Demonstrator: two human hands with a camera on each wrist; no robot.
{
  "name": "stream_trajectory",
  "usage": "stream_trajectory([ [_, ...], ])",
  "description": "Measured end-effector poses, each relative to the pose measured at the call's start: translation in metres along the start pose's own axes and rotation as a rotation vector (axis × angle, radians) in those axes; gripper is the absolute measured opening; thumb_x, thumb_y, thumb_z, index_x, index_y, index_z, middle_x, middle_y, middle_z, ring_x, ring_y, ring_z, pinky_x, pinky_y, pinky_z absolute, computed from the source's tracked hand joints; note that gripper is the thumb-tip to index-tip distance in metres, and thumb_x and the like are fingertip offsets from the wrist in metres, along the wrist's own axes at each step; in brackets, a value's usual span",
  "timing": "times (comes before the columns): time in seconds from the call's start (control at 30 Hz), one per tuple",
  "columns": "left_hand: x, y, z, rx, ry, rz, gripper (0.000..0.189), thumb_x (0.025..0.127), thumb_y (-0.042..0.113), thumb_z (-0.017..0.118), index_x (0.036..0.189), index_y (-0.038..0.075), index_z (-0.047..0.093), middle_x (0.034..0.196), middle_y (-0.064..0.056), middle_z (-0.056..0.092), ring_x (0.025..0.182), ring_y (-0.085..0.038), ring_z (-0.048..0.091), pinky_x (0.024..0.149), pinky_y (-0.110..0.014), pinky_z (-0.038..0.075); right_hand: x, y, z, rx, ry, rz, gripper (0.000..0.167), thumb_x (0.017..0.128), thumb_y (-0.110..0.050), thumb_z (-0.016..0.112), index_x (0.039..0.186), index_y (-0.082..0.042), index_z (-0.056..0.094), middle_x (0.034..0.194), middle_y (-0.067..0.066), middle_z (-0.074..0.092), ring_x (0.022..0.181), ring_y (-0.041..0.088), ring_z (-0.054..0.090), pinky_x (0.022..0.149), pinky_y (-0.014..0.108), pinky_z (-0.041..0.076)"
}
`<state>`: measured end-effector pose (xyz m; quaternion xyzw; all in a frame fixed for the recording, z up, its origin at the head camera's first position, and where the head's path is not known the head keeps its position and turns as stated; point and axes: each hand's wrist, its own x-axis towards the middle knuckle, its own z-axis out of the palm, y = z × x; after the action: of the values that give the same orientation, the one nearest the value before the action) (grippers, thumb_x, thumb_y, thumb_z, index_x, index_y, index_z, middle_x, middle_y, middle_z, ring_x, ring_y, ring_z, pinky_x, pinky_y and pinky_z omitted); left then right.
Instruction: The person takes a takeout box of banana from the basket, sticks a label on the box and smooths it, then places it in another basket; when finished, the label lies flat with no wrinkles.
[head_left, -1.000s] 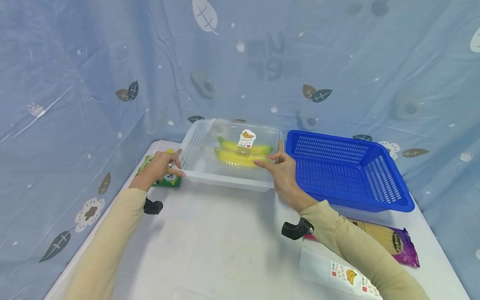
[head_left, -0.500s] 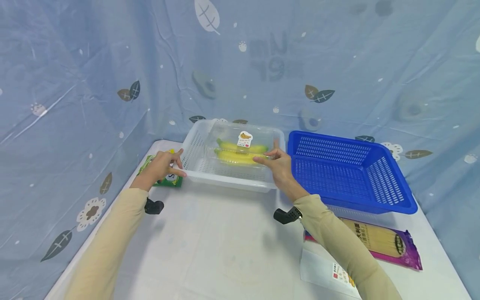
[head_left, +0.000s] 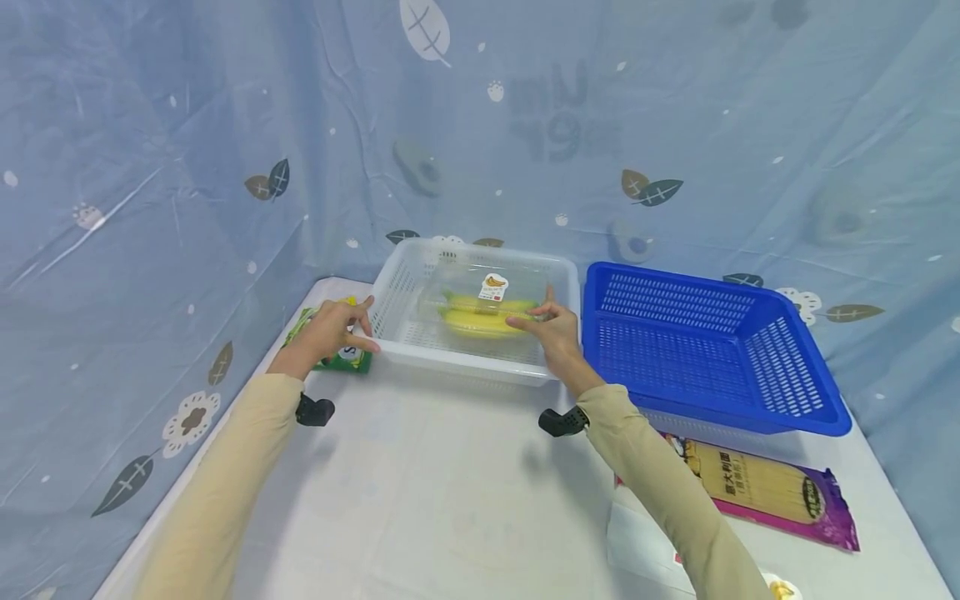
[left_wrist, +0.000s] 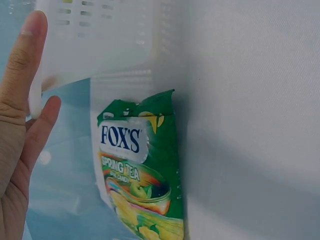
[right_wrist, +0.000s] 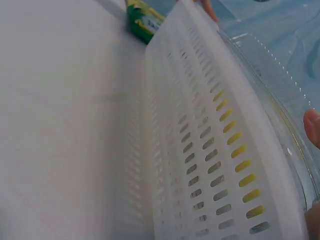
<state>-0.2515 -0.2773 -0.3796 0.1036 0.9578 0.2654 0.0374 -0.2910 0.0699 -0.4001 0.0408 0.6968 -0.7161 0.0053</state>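
Note:
A white perforated plastic basket [head_left: 457, 360] stands at the back middle. My left hand [head_left: 330, 331] holds its left front corner; in the left wrist view the thumb and a finger lie around the rim. Inside the basket is a clear plastic clamshell box [head_left: 450, 279] with a banana sticker and yellow bananas [head_left: 480, 323]. My right hand [head_left: 561, 340] grips the right end of this box, thumb on the near side. In the right wrist view, yellow shows through the basket's slots, and the clear box [right_wrist: 280, 120] shows beyond the rim.
A blue perforated basket [head_left: 675, 350] stands right of the white one. Nearer lie a purple noodle packet [head_left: 772, 492] and a white sheet [head_left: 641, 533] with stickers, partly under the right sleeve. A green Fox's candy bag [left_wrist: 140, 170] lies beside the white basket's left end.
My right hand has lowered the clamshell box of bananas deeper into the white basket. The right forearm has drawn slightly left; my left hand has stayed on the basket's corner.

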Motion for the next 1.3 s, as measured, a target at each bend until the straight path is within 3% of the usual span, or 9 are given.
stream_trajectory([
  [0.2, -0.0005, -0.0027, -0.0002, 0.002, 0.005, 0.019, 0.023, 0.070, 0.026, 0.081, 0.074, 0.011, 0.065, 0.149, -0.017, 0.034, 0.124, -0.047, 0.045, 0.041, -0.029, 0.032, 0.0018, 0.0003, 0.0048, -0.215, -0.004, 0.030, 0.035, 0.068, -0.006, 0.086, 0.089, -0.001, 0.058, 0.157, -0.004, 0.020, 0.146, 0.023, 0.008, 0.117, 0.034, 0.010],
  [0.3, -0.0003, -0.0021, 0.0014, 0.007, 0.006, 0.013, 0.023, 0.069, 0.027, 0.081, 0.074, 0.012, 0.065, 0.149, -0.016, 0.034, 0.123, -0.047, 0.046, 0.042, -0.029, 0.031, 0.0010, -0.0004, 0.0054, -0.330, -0.006, 0.081, 0.036, 0.066, -0.006, 0.087, 0.090, -0.002, 0.060, 0.157, -0.008, 0.018, 0.146, 0.024, 0.008, 0.117, 0.035, 0.014],
  [0.53, -0.0007, 0.0014, -0.0001, 0.007, 0.002, 0.001, 0.024, 0.069, 0.027, 0.082, 0.073, 0.011, 0.065, 0.150, -0.016, 0.033, 0.123, -0.047, 0.046, 0.040, -0.028, 0.030, -0.0026, -0.0027, 0.0072, -0.520, -0.016, 0.113, 0.036, 0.065, -0.005, 0.087, 0.094, -0.001, 0.067, 0.156, -0.002, 0.021, 0.145, 0.029, 0.012, 0.117, 0.039, 0.013],
  [0.83, -0.0033, -0.0028, -0.0015, 0.014, 0.007, -0.006, 0.023, 0.070, 0.025, 0.082, 0.073, 0.012, 0.064, 0.150, -0.015, 0.034, 0.123, -0.046, 0.047, 0.039, -0.028, 0.031, -0.0014, -0.0065, 0.0057, -0.507, -0.093, 0.135, 0.044, 0.066, 0.002, 0.085, 0.107, -0.001, 0.069, 0.156, 0.001, 0.021, 0.145, 0.029, 0.010, 0.117, 0.039, 0.013],
  [1.1, 0.0020, 0.0035, 0.0025, -0.012, -0.027, 0.004, 0.024, 0.071, 0.028, 0.080, 0.075, 0.012, 0.064, 0.150, -0.015, 0.032, 0.121, -0.044, 0.049, 0.039, -0.028, 0.031, 0.0044, -0.0036, -0.0001, -0.466, -0.019, 0.152, 0.045, 0.065, 0.002, 0.085, 0.107, -0.002, 0.070, 0.151, 0.001, 0.032, 0.144, 0.026, 0.017, 0.116, 0.037, 0.016],
  [1.3, 0.0038, 0.0017, 0.0047, 0.009, -0.001, 0.045, 0.024, 0.069, 0.027, 0.082, 0.074, 0.012, 0.064, 0.149, -0.016, 0.035, 0.115, -0.043, 0.053, 0.043, -0.029, 0.033, 0.0015, -0.0041, 0.0021, -0.431, -0.016, 0.090, 0.046, 0.065, 0.010, 0.082, 0.108, 0.005, 0.067, 0.149, 0.011, 0.033, 0.143, 0.026, 0.022, 0.115, 0.032, 0.017],
])
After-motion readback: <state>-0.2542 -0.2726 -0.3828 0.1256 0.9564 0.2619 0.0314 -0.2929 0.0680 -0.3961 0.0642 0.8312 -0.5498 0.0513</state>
